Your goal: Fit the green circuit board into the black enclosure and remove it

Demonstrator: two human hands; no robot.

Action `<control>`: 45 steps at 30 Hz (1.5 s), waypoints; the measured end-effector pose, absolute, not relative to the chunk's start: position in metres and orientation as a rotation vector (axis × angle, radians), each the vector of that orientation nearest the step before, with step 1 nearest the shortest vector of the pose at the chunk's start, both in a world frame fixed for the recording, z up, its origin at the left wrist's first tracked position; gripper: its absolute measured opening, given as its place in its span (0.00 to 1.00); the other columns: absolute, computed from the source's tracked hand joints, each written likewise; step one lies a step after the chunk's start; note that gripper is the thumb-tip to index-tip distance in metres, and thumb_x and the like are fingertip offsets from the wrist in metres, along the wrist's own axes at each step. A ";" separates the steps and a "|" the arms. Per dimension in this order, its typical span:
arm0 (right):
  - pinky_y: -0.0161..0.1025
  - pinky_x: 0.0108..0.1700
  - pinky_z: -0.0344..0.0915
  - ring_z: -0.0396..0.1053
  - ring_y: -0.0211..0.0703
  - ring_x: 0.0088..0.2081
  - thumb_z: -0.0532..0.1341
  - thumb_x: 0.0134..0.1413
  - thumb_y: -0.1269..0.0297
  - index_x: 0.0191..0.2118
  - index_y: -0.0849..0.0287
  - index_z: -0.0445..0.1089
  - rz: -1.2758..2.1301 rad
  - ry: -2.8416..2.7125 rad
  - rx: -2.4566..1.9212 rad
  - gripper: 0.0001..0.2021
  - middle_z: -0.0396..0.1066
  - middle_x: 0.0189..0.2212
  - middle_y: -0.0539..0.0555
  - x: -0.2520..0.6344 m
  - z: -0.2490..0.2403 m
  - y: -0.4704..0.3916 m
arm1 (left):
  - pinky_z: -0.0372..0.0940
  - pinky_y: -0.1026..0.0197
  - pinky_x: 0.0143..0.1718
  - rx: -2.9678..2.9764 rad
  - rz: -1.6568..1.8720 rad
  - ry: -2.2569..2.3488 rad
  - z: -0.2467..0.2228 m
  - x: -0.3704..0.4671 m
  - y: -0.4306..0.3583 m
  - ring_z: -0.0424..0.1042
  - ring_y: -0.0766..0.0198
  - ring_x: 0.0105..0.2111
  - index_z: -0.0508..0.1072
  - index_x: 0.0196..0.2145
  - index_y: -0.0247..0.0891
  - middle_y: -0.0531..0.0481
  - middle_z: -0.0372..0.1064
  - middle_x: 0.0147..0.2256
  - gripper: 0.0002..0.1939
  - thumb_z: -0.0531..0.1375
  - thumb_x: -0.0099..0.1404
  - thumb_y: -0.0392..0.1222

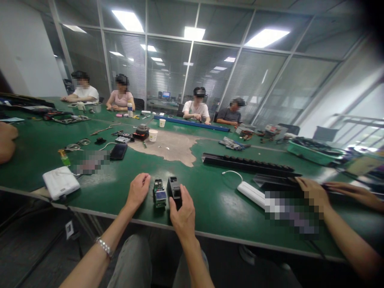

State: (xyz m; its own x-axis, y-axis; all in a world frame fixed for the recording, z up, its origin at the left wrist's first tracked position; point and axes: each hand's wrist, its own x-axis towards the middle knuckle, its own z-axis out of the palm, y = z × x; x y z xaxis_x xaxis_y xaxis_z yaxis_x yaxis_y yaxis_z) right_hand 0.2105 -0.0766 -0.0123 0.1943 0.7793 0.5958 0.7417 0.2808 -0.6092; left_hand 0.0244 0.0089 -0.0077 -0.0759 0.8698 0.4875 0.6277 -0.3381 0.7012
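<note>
A small green circuit board with a little display (160,195) stands on the green table in front of me. Just to its right is a black plastic housing (173,185) with slots in its upper face. My right hand (183,210) grips this housing, thumb on its left side and fingers along its right. To the left of the board, apart from it, my left hand (139,193) rests on the table. Its fingers are loosely curled in, with nothing visible in them.
A black phone (118,151) and a white box (61,182) lie to the left. On the right are a white power strip (253,195), a long black rail (246,163) and another person's hand (313,191). Paper cups (153,135) stand farther back; several people sit across the table.
</note>
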 end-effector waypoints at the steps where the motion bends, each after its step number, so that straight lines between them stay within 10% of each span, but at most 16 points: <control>1: 0.52 0.59 0.59 0.61 0.53 0.57 0.57 0.58 0.62 0.60 0.66 0.60 0.050 -1.548 -1.456 0.25 0.64 0.56 0.65 0.210 -0.013 -0.076 | 0.63 0.59 0.42 1.940 1.373 1.631 -0.007 0.025 0.009 0.70 0.61 0.38 0.74 0.39 0.39 0.47 0.72 0.37 0.17 0.49 0.67 0.49; 22: 0.47 0.55 0.62 0.67 0.51 0.53 0.57 0.58 0.53 0.57 0.61 0.66 0.298 -1.293 -1.495 0.25 0.69 0.52 0.61 0.201 0.021 -0.079 | 0.63 0.60 0.41 1.893 1.434 1.601 -0.011 0.019 0.010 0.70 0.61 0.37 0.73 0.38 0.39 0.47 0.72 0.36 0.15 0.49 0.67 0.48; 45: 0.50 0.55 0.63 0.67 0.54 0.52 0.58 0.55 0.64 0.57 0.65 0.64 0.097 -1.684 -1.440 0.23 0.69 0.51 0.64 0.154 0.013 -0.084 | 0.64 0.60 0.42 1.893 1.424 1.568 -0.007 0.017 0.007 0.70 0.61 0.38 0.72 0.39 0.39 0.47 0.72 0.37 0.16 0.49 0.68 0.48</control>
